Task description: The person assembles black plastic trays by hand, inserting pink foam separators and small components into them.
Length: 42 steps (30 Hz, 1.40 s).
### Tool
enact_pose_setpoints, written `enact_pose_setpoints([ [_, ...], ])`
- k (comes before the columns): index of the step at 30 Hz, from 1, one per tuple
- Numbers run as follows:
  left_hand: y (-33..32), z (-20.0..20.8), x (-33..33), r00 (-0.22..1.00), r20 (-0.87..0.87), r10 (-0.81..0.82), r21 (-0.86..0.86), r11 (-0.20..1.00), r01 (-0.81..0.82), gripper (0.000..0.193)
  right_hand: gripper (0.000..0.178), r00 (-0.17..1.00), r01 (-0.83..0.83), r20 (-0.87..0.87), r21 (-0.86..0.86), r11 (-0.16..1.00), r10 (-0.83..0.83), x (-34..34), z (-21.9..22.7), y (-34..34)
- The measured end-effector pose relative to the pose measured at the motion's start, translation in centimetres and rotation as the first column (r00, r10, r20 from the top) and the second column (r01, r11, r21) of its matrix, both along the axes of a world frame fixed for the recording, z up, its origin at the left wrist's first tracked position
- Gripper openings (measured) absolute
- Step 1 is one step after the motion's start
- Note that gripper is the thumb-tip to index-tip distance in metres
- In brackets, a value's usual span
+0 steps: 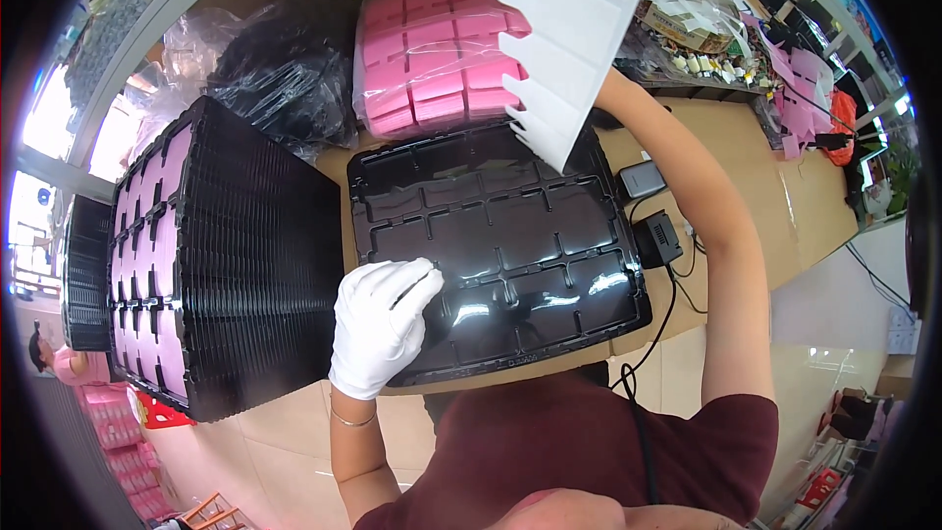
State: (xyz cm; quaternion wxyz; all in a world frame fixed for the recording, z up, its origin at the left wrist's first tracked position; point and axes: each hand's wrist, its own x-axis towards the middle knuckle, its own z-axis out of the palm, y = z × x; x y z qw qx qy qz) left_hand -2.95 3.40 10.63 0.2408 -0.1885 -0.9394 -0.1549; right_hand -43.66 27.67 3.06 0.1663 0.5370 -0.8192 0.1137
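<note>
A black plastic tray (500,265) with molded ribs lies on the brown work surface in front of me. At its left edge is my left hand (383,324) in a white glove, fingers bent and pressed together over the tray; anything between them is hidden. My bare right arm reaches far forward, its hand hidden behind a raised white sheet (579,39) with a notched edge. The sheet's lower corner hangs over the tray's far right part. Beside my left hand stands a tall stack of black trays (260,265) with pink material at its left side.
Behind the tray sit pink packs (432,59) wrapped in clear plastic, with black plastic bags (285,69) to their left. A grey box (643,179) and a black adapter (657,238) with cables lie at the tray's right. Boxed small parts (697,29) fill the far right.
</note>
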Motion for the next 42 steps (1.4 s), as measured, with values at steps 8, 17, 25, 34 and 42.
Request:
enact_pose_setpoints([
  [8, 0.2, 0.8, -2.4, 0.996, 0.089, -0.027, -0.01, 1.0, 0.028, 0.047, 0.024, 0.967, 0.006, 0.254, 0.002, 1.0, -0.007, 2.9, 4.2, 0.9],
  [17, 2.6, -0.9, -13.0, 0.955, 0.127, -0.267, 0.025, 0.964, 0.266, 0.026, 0.03, 0.978, -0.036, 0.209, 0.074, 0.997, 0.02, 1.7, 4.5, 1.5],
  [25, 5.0, -3.5, -18.8, 0.952, 0.072, -0.297, 0.056, 0.954, 0.293, 0.027, 0.031, 1.0, -0.003, 0.002, 0.007, 1.0, 0.003, 4.3, 4.1, 1.2],
  [34, 5.4, -4.6, -21.6, 0.941, 0.245, -0.234, 0.072, 0.972, 0.223, 0.027, 0.022, 0.99, -0.073, 0.12, -0.029, 0.997, 0.076, 2.0, 4.6, 1.5],
  [42, 6.5, -7.6, -25.7, 1.0, 0.028, 0.01, -0.231, 0.973, -0.003, 0.066, 0.019, 0.954, 0.242, 0.296, -0.658, 0.713, -0.051, 6.3, 5.9, -3.4],
])
